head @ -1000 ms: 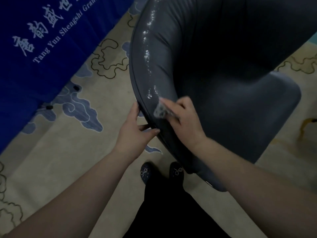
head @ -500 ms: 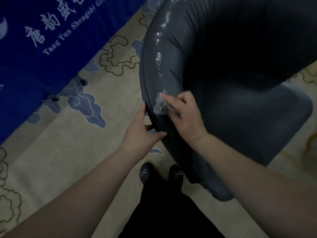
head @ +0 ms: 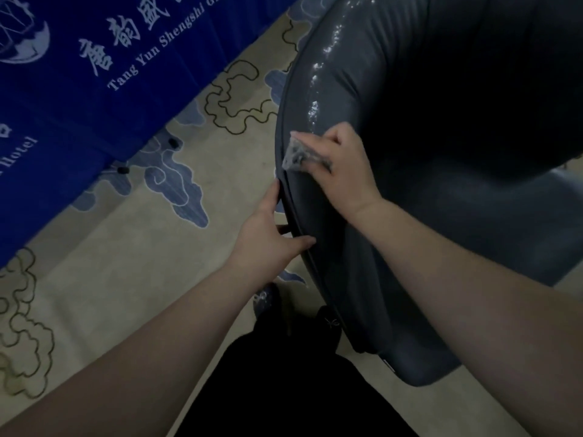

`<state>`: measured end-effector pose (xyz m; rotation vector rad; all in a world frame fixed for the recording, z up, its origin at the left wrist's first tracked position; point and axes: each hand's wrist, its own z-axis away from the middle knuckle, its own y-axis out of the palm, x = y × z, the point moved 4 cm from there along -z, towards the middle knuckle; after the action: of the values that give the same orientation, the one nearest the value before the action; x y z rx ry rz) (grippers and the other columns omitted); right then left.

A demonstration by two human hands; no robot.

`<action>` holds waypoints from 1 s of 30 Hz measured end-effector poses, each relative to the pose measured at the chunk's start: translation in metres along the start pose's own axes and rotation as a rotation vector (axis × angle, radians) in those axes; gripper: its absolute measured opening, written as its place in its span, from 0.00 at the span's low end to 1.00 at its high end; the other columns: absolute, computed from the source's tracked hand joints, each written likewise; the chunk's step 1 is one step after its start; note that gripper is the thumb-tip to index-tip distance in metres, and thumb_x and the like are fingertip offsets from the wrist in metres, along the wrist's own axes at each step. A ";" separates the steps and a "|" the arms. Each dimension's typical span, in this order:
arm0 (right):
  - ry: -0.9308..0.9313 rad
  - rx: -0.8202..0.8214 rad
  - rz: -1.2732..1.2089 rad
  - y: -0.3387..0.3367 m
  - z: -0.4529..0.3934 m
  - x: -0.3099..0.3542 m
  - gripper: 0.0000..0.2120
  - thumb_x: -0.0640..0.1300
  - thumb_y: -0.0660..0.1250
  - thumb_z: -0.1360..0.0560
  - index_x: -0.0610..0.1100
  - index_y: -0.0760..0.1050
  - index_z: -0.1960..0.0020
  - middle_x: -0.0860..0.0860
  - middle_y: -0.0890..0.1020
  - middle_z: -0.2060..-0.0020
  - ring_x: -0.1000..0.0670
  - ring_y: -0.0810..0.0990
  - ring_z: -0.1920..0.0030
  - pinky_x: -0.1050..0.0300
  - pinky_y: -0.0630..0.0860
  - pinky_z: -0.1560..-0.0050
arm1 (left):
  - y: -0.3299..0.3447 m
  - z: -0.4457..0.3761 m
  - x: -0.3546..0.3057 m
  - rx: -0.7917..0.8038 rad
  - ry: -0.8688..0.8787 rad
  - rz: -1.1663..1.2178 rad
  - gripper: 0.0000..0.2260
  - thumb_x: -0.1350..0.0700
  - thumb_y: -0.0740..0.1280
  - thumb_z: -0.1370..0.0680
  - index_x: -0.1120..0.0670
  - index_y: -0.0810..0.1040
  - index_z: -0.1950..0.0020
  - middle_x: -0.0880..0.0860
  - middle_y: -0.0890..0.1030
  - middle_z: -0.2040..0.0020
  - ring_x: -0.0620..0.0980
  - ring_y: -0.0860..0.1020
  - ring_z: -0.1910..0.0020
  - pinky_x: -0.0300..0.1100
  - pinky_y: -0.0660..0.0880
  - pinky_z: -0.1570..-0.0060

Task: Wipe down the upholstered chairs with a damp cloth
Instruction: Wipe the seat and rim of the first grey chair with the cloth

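A dark grey upholstered chair [head: 426,127] with a curved back fills the right side of the head view. A wet, shiny streak runs down the top of its backrest. My right hand [head: 342,168] holds a small grey damp cloth [head: 296,154] and presses it on the backrest's rim at the lower end of the streak. My left hand [head: 271,238] grips the outer edge of the backrest just below, thumb on top of the rim and fingers behind it.
A blue table drape [head: 94,83] with white lettering hangs at the upper left. Beige carpet [head: 132,266] with blue cloud patterns covers the floor. My dark shoes [head: 328,323] and black trousers stand close against the chair's back.
My right hand has slid the cloth a little further up along the backrest rim. My left hand keeps its grip on the edge, and the view has shifted slightly.
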<state>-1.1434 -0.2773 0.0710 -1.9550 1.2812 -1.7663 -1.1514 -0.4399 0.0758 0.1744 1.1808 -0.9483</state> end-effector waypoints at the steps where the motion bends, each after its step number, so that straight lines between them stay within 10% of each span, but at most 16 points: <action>1: 0.037 0.002 -0.011 -0.001 -0.002 -0.004 0.22 0.39 0.70 0.28 0.48 0.76 0.35 0.48 0.66 0.56 0.50 0.70 0.54 0.73 0.65 0.49 | -0.001 -0.003 -0.003 0.000 0.011 0.001 0.43 0.62 0.76 0.32 0.44 0.58 0.24 0.28 0.70 0.44 0.31 0.77 0.50 0.34 0.77 0.47; 5: 0.045 0.016 -0.100 -0.013 0.049 0.000 0.26 0.35 0.68 0.30 0.48 0.74 0.33 0.46 0.67 0.55 0.50 0.70 0.55 0.68 0.68 0.48 | -0.010 -0.022 -0.010 0.035 -0.001 0.044 0.44 0.61 0.77 0.32 0.42 0.56 0.23 0.29 0.71 0.40 0.45 0.81 0.48 0.40 0.79 0.49; 17: 0.082 -0.087 0.071 -0.003 -0.005 -0.009 0.25 0.33 0.69 0.30 0.49 0.76 0.35 0.47 0.67 0.56 0.47 0.71 0.56 0.57 0.72 0.51 | -0.032 -0.080 -0.025 0.157 0.115 -0.012 0.47 0.52 0.78 0.38 0.40 0.56 0.25 0.38 0.72 0.34 0.43 0.74 0.37 0.50 0.77 0.42; 26: 0.127 -0.208 0.204 0.000 -0.085 -0.018 0.20 0.41 0.61 0.29 0.48 0.80 0.40 0.47 0.68 0.58 0.43 0.73 0.57 0.58 0.69 0.51 | -0.050 -0.118 -0.043 0.234 0.176 -0.056 0.41 0.62 0.78 0.33 0.38 0.59 0.30 0.25 0.73 0.48 0.27 0.76 0.51 0.27 0.75 0.56; 30: 0.152 -0.174 0.154 -0.001 -0.051 -0.009 0.21 0.37 0.64 0.29 0.47 0.78 0.37 0.47 0.67 0.56 0.47 0.72 0.55 0.58 0.71 0.51 | -0.055 -0.138 -0.053 0.303 0.198 -0.077 0.39 0.60 0.78 0.34 0.39 0.63 0.31 0.28 0.75 0.47 0.38 0.79 0.48 0.44 0.80 0.49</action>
<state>-1.1876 -0.2505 0.0785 -1.7783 1.6386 -1.8100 -1.2912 -0.3664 0.0816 0.4777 1.2259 -1.1976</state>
